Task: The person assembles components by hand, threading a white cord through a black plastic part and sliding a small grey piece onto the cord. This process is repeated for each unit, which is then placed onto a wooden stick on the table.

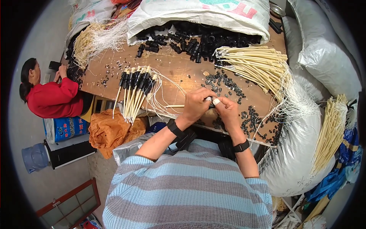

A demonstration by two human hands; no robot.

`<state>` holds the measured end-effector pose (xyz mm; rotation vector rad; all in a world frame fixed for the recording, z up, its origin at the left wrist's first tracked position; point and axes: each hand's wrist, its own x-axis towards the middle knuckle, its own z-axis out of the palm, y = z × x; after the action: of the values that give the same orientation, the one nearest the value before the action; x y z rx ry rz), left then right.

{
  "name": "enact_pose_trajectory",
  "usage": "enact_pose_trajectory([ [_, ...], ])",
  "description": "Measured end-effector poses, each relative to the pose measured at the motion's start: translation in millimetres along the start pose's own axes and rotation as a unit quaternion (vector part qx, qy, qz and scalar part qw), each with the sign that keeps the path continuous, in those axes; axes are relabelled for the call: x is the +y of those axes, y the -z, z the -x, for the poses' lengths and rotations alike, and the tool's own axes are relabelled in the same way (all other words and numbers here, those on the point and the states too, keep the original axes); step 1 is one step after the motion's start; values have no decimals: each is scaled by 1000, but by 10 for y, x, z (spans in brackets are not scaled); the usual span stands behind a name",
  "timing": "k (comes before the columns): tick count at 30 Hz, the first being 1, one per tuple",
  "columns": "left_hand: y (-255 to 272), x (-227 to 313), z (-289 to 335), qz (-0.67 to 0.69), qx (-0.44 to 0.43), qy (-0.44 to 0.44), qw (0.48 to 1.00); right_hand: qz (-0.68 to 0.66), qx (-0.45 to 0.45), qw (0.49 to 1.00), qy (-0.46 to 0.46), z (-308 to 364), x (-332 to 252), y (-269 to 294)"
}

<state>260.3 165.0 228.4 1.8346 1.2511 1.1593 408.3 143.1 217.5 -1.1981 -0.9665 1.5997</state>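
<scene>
My left hand (196, 104) and my right hand (227, 111) meet over the table's near edge, fingertips pinched together. A small black piece (211, 107) shows between them, mostly hidden by the fingers. A thin cream stick (174, 106) runs out leftward from under my left hand, which seems to grip its hidden end. White cords trail near that hand. To its left lies a bundle of cream sticks with black fittings (137, 82), hanging over the edge. Loose small black pieces (225, 83) are scattered beyond my hands, and more lie beside my right hand.
A white woven sack (198, 13) spills black plastic fittings (198, 44) onto the brown table (167, 63). Corded cream sticks (259, 66) lie at the right. Stuffed white sacks (324, 42) crowd the right side. A person in red (53, 93) works at the far left, above an orange bag (112, 128).
</scene>
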Motion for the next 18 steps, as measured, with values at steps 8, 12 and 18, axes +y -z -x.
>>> enact_pose_trajectory([
  [8,-46,-67,47,21,-12,101,995,62,40,997,29,9,29,30],
  [12,-43,-112,41,-28,-22,30,999,190,92,974,77,31,10,17],
  [18,14,-39,-31,-45,11,63,997,328,46,929,168,71,-32,26],
])
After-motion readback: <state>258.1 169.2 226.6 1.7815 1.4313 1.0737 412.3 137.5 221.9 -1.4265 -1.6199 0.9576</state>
